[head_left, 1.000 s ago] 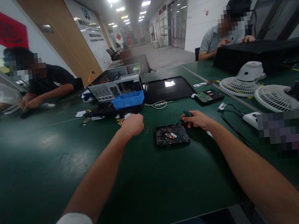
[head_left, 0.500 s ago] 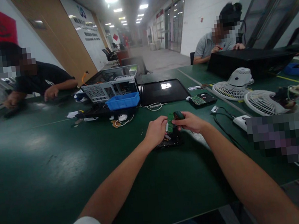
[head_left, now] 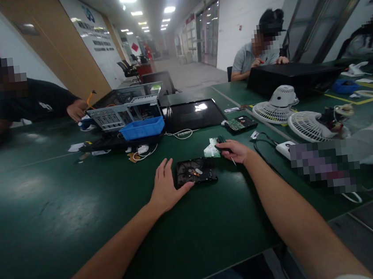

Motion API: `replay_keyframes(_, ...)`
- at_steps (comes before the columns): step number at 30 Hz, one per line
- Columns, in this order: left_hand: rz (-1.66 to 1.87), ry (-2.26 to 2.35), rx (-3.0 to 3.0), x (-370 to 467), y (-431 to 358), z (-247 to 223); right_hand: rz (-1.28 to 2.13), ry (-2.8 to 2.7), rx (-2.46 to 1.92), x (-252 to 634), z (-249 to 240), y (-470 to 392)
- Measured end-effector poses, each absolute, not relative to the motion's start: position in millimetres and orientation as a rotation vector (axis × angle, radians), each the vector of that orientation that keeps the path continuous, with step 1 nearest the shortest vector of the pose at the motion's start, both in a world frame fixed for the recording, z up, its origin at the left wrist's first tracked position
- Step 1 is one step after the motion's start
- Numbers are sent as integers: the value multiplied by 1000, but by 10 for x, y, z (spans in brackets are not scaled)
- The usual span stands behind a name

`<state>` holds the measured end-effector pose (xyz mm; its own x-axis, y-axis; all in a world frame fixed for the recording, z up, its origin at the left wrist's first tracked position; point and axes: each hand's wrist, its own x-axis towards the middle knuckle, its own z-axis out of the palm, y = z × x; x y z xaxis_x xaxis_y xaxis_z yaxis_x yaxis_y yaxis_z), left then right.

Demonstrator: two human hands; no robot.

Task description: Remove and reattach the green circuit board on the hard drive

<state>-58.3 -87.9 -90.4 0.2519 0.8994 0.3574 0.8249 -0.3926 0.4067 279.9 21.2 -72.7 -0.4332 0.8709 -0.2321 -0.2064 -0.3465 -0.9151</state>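
My left hand [head_left: 168,186] is open, thumb and fingers apart, at the left edge of a flat black device casing [head_left: 185,175] lying on the green table [head_left: 172,256]. Inside the casing some small light and copper-coloured parts show. My right hand [head_left: 236,151] is closed beyond the casing's right side. It grips a green circuit board [head_left: 210,149], whose surface catches the light, together with a screwdriver [head_left: 220,140]. The screwdriver has a dark handle, and its thin metal shaft points down below the fingers.
An open computer case [head_left: 127,112] with a blue tray [head_left: 143,128] stands at the back left, beside a dark flat screen [head_left: 195,114]. A black box with a circuit board [head_left: 241,124], white fans [head_left: 275,111] and a power strip [head_left: 285,148] lie right. Two co-workers sit across.
My left hand has let go of the circuit board and moved left beside the casing. My right hand has carried the board away from over the casing, to its far right.
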Motion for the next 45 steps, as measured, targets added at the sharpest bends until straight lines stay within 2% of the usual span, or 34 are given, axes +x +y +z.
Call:
replay_keyframes(11, 753, 1585, 2334, -408, -805, -920, 2005, -969, -815, 2937, -884, 372)
replay_keyframes(22, 728, 1587, 2361, -261, -720, -827, 1792, -1051, -845, 2814, -854, 182)
replay_keyframes(26, 835, 1627, 2534, -123, -897, -778, 1729, -1077, -881, 2754, -765, 104)
replay_keyframes(30, 913, 1405, 2718, 259, -1209, -693, 1690, -1174, -912, 2682, -670, 18)
replay_keyframes(36, 711, 967, 2952, 608, -1394, -633, 1664, -1256, -972, 2609, -661, -38)
replay_keyframes(45, 503, 961, 2965, 320, -1294, -665, 1653, -1337, -1053, 2509, -642, -96)
